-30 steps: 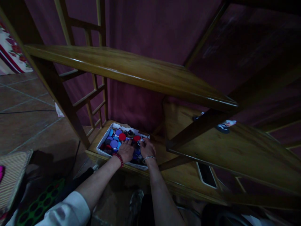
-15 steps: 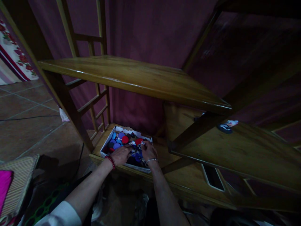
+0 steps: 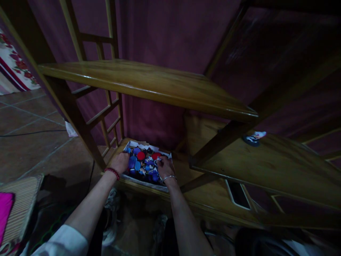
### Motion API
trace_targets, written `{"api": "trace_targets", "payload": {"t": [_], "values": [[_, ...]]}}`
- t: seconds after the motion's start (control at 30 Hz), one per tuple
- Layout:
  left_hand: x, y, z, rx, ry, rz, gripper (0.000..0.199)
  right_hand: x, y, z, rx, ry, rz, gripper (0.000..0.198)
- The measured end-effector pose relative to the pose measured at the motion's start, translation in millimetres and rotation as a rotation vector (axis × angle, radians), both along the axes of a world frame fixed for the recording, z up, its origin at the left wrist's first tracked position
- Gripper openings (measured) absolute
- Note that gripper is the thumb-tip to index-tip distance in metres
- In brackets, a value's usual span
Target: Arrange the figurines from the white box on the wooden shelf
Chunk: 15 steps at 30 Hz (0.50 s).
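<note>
A shallow white cardboard box (image 3: 144, 143) sits on the low wooden shelf, filled with small items. Inside are round red pieces (image 3: 141, 155), blue and purple discs (image 3: 137, 165), and a jumble of small blue-and-white figures (image 3: 150, 165). My left hand (image 3: 120, 162), with a red bead bracelet at its wrist, is closed over the box's left wall. Within the right part of the box, my right hand (image 3: 165, 168) has its fingers drawn together among the figures. Whatever lies between those fingertips is too small and dark to make out.
A wooden shelf board (image 3: 149, 80) spans above the box, and a diagonal post (image 3: 217, 144) stands to its right. On the right-hand board rests a small figurine (image 3: 254, 138). A phone-like dark slab (image 3: 238, 194) lies lower right. A woven-top stool (image 3: 25, 202) stands at left.
My left hand has moved from inside the box out to its left wall, uncovering more figures. My right hand stays at the right part of the box. The view has shifted slightly.
</note>
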State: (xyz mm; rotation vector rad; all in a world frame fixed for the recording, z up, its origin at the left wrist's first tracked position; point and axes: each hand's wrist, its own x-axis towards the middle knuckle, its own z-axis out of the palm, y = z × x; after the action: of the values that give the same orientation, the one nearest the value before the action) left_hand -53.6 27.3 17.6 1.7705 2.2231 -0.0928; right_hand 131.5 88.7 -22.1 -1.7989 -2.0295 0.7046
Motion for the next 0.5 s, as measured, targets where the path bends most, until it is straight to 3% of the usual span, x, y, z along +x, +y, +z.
{"api": "trace_targets", "payload": {"t": [0.13,0.5], "values": [[1.9,2.2,-4.9,-0.025,0.088,0.012,0.035,2.2,3.4,-5.3,-0.001,0.020,0.013,0.025],[6.9,4.6,-16.7,-0.092,0.087,-0.024,0.034,5.7,0.8,-3.9,0.020,0.001,0.003,0.025]]}}
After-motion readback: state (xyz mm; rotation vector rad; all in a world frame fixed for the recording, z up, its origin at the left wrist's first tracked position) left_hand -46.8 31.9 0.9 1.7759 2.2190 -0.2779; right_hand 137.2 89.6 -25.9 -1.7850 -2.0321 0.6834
